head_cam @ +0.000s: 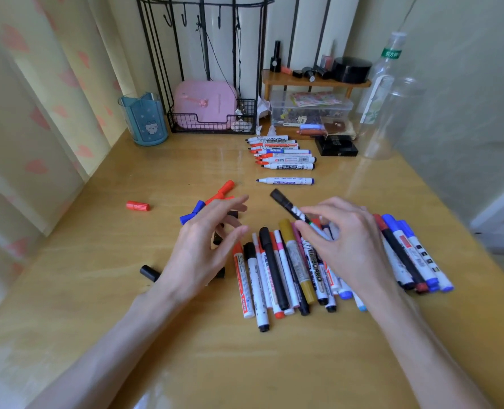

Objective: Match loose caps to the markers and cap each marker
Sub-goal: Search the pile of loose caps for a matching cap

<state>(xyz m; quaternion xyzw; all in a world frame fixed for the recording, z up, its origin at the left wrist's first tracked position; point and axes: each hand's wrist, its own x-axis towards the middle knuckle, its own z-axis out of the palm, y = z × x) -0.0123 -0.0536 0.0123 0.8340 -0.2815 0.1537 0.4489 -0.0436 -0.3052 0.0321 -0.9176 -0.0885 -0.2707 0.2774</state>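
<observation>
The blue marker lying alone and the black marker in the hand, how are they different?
The blue marker has no cap, its tip bare; the black marker is capped in black. The blue marker lies flat on the table; the black marker is pinched by the right hand, slanted. Both have white barrels.

a blue cup [145, 121] beside a wire rack [212, 125] holding a pink case [205, 103] — clear bottles [388, 113] far right.

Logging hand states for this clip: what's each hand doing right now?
Left hand: open, above the loose caps, holding nothing.
Right hand: pinches a black-capped marker above the pile.
</observation>
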